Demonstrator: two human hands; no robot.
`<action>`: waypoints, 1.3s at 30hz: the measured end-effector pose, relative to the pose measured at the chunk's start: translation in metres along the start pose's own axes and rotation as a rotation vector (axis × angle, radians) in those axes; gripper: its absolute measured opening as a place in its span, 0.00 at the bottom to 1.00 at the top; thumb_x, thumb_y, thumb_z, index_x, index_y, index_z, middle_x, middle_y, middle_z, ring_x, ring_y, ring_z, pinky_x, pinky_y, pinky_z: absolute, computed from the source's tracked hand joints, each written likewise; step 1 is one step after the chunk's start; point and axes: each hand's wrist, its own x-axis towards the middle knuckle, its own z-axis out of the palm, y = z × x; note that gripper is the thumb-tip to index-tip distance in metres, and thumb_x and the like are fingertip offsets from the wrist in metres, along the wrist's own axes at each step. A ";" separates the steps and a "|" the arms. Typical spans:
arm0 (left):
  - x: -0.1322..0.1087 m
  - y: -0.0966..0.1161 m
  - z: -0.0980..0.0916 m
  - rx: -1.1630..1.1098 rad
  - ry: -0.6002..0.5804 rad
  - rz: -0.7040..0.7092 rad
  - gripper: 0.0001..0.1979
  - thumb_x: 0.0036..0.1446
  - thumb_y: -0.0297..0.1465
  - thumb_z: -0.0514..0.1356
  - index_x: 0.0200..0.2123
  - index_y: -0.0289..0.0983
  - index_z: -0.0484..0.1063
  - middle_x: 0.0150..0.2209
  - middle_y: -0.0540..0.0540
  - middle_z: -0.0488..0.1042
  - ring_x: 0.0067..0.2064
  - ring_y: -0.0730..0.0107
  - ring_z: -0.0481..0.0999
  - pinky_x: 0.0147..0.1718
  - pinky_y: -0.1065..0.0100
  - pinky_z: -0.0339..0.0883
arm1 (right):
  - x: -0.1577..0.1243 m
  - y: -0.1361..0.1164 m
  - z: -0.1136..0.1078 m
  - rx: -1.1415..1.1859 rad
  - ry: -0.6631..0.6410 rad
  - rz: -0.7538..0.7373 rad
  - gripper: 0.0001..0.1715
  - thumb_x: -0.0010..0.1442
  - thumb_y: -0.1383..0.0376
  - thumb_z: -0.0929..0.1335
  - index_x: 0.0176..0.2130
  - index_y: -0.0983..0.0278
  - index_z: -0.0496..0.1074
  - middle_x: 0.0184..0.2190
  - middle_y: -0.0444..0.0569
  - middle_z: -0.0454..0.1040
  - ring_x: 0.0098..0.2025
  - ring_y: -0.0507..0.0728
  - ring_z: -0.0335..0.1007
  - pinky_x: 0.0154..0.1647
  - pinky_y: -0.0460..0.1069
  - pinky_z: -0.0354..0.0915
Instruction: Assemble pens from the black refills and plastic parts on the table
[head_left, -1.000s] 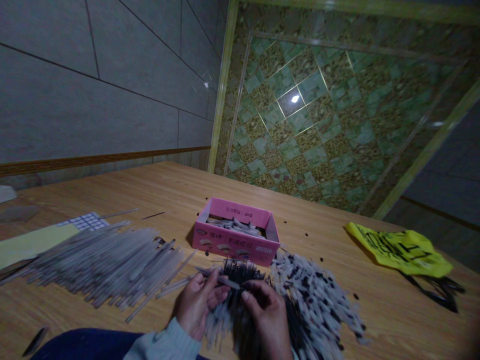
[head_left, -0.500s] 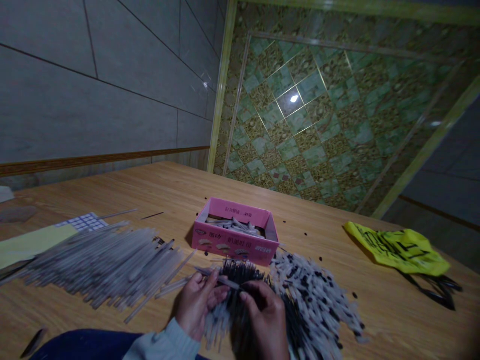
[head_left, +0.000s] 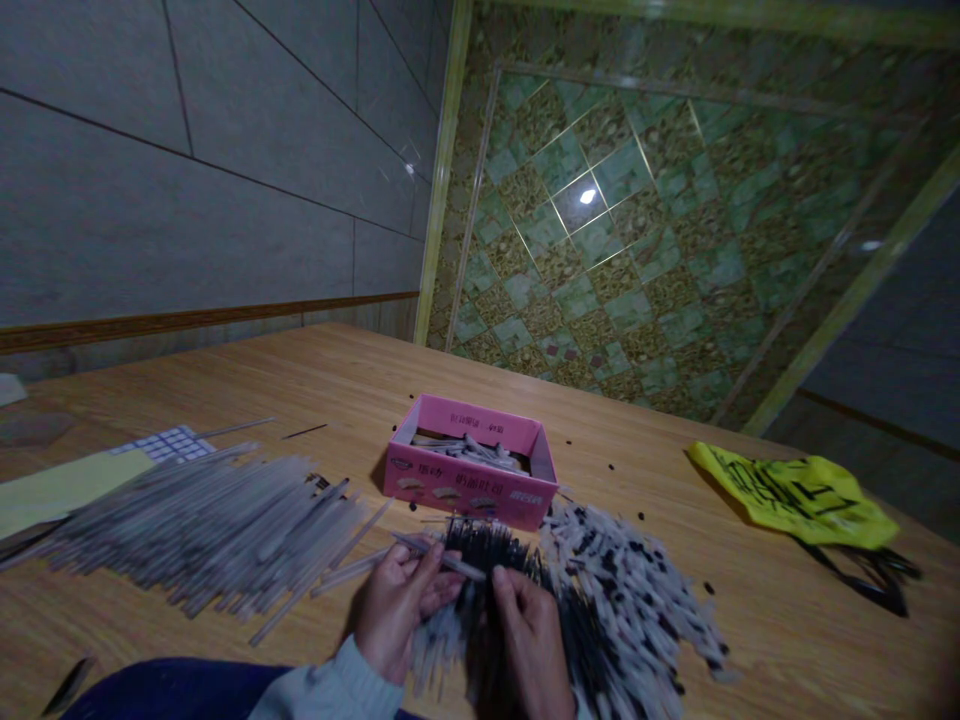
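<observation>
My left hand [head_left: 397, 612] pinches a slim grey translucent tube [head_left: 463, 569], like a pen barrel, between thumb and fingers. Its far end points right, toward my right hand [head_left: 529, 630]. That hand is closed, thumb against forefinger, just beyond the tube's end; anything between its fingertips is too small to make out. Under both hands lies a heap of thin black sticks [head_left: 484, 540], partly covered by them. Right of it spreads a pile of short whitish pieces with black caps [head_left: 637, 590]. Behind stands a pink box [head_left: 461, 489] holding more grey tubes [head_left: 472, 453].
Many long clear tubes [head_left: 217, 530] lie in a bundle at left, by a pale yellow sheet [head_left: 75, 490] and checked paper [head_left: 169, 443]. At right is a yellow bag [head_left: 795, 495] with black straps. Small black bits dot the wooden table [head_left: 315, 370].
My right hand has drawn slightly back and down from the tube's right end, its fingers now closer together. My left hand keeps the tube in nearly the same place.
</observation>
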 end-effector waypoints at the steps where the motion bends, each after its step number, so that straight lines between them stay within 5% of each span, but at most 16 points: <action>1: 0.001 0.000 0.000 0.000 0.004 0.003 0.17 0.43 0.31 0.67 0.32 0.36 0.62 0.28 0.42 0.79 0.27 0.66 0.79 0.26 0.69 0.73 | 0.000 -0.001 0.000 -0.018 -0.003 -0.025 0.20 0.59 0.55 0.61 0.25 0.66 0.68 0.19 0.42 0.66 0.23 0.51 0.60 0.22 0.43 0.56; 4: 0.002 0.000 -0.002 0.001 0.017 0.005 0.15 0.44 0.30 0.66 0.33 0.36 0.63 0.28 0.42 0.79 0.26 0.67 0.79 0.26 0.70 0.73 | -0.002 -0.004 -0.001 -0.076 0.002 -0.131 0.12 0.58 0.59 0.65 0.34 0.65 0.70 0.26 0.44 0.70 0.29 0.53 0.64 0.29 0.43 0.59; 8: 0.004 -0.004 -0.003 0.005 0.015 -0.012 0.15 0.44 0.30 0.67 0.32 0.35 0.63 0.28 0.40 0.79 0.25 0.66 0.79 0.25 0.69 0.73 | -0.002 -0.002 -0.002 -0.161 0.011 -0.139 0.20 0.61 0.58 0.61 0.22 0.64 0.66 0.18 0.41 0.63 0.23 0.51 0.60 0.23 0.43 0.55; 13: 0.003 -0.005 -0.003 0.002 0.018 -0.019 0.15 0.44 0.30 0.67 0.32 0.36 0.63 0.28 0.41 0.79 0.25 0.67 0.79 0.26 0.69 0.73 | 0.001 -0.001 -0.003 -0.144 0.025 -0.173 0.13 0.57 0.57 0.65 0.31 0.64 0.70 0.24 0.44 0.70 0.27 0.53 0.65 0.27 0.43 0.59; 17: 0.004 -0.004 -0.003 0.008 0.004 -0.033 0.15 0.44 0.31 0.67 0.32 0.36 0.63 0.28 0.40 0.79 0.25 0.67 0.78 0.26 0.69 0.74 | 0.001 -0.002 -0.004 -0.143 0.040 -0.137 0.20 0.59 0.56 0.62 0.21 0.64 0.67 0.17 0.41 0.65 0.21 0.51 0.60 0.22 0.43 0.55; 22: 0.007 -0.006 -0.006 0.004 0.021 -0.023 0.15 0.44 0.31 0.67 0.33 0.36 0.64 0.29 0.41 0.79 0.26 0.67 0.79 0.26 0.70 0.74 | 0.000 -0.004 -0.004 -0.142 -0.007 -0.174 0.13 0.57 0.58 0.65 0.29 0.64 0.69 0.23 0.43 0.69 0.26 0.53 0.64 0.26 0.43 0.57; 26: 0.005 -0.005 -0.007 0.009 0.009 -0.035 0.15 0.44 0.31 0.67 0.32 0.35 0.64 0.29 0.40 0.79 0.25 0.68 0.79 0.27 0.69 0.74 | 0.000 -0.004 -0.005 -0.217 -0.042 -0.125 0.22 0.62 0.56 0.59 0.20 0.63 0.63 0.17 0.41 0.61 0.22 0.51 0.58 0.23 0.43 0.52; 31: 0.004 -0.005 -0.005 0.011 0.014 -0.035 0.14 0.45 0.31 0.66 0.33 0.36 0.64 0.29 0.41 0.79 0.26 0.68 0.79 0.26 0.70 0.74 | 0.001 -0.004 -0.005 -0.156 -0.027 -0.151 0.15 0.57 0.55 0.64 0.28 0.64 0.69 0.22 0.43 0.68 0.26 0.53 0.63 0.26 0.43 0.56; 39: 0.006 -0.005 -0.006 0.014 0.017 -0.047 0.15 0.45 0.30 0.66 0.33 0.36 0.63 0.29 0.40 0.79 0.25 0.67 0.78 0.26 0.68 0.74 | 0.009 0.007 -0.019 -0.248 0.027 -0.110 0.23 0.59 0.54 0.61 0.20 0.63 0.67 0.16 0.42 0.65 0.20 0.52 0.59 0.21 0.44 0.52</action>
